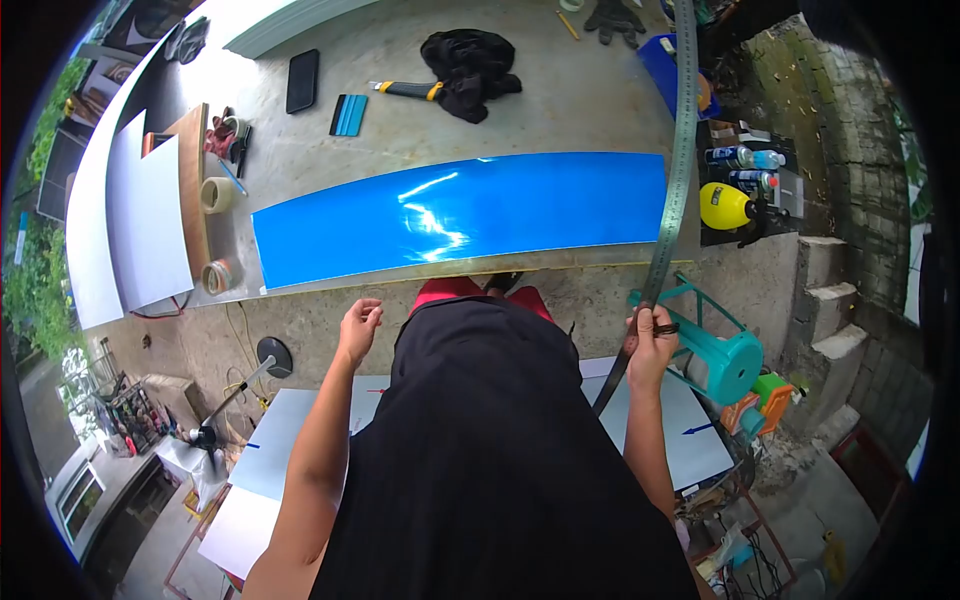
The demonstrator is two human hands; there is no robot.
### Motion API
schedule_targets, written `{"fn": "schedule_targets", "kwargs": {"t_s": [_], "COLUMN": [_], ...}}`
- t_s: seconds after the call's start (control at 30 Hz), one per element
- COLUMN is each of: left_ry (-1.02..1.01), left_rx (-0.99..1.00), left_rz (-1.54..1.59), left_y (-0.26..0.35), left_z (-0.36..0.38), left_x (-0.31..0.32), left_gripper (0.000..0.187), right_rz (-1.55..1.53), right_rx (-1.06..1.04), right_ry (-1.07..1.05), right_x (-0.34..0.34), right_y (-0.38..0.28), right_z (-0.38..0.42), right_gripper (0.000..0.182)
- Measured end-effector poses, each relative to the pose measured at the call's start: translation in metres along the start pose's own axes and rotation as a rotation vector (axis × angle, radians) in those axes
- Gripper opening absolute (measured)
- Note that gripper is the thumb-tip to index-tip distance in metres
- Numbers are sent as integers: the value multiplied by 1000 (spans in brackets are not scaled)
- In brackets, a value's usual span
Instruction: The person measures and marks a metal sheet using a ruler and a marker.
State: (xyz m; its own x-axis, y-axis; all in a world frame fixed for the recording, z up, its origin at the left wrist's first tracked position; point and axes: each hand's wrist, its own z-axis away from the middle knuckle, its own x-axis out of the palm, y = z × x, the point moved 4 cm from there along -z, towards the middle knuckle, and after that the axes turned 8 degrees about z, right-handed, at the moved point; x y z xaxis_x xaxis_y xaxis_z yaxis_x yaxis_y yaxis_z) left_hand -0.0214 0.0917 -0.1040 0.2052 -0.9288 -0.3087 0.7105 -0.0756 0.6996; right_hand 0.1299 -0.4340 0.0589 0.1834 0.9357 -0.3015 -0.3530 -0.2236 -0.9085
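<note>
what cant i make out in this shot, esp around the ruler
All in the head view:
Long metal ruler: far end cut off by the top edge; markings too small to read.
Its near end: seems lost behind the black shirt.
Right hand: its own curled fingers hide the palm.
Spray cans: label text too small.

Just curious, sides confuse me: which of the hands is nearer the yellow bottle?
Right. The right hand, gripping the metal ruler, is below and left of the yellow bottle in the picture; the left hand is much farther left.
</note>
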Motion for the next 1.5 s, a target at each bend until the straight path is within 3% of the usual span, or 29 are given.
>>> {"fn": "schedule_targets", "kwargs": {"t_s": [0.17,0.57,0.77,1.5], "left_ry": [-42,-16,-1,-29], "left_rx": [-100,-33,-109,-90], "left_rz": [-3,49,36,-7], "left_y": [-12,-8,-17,-9], "left_z": [7,17,30,30], "left_x": [7,18,17,19], "left_gripper": [27,26,26,29], "right_rz": [-21,-23,7,29], "right_rx": [-16,-39,-26,-16], "right_ry": [22,4,-39,-78], "right_x": [-17,-27,-29,-32], "right_y": [2,21,20,31], "right_z": [-3,-9,-9,-7], "right_gripper": [21,22,23,20]}}
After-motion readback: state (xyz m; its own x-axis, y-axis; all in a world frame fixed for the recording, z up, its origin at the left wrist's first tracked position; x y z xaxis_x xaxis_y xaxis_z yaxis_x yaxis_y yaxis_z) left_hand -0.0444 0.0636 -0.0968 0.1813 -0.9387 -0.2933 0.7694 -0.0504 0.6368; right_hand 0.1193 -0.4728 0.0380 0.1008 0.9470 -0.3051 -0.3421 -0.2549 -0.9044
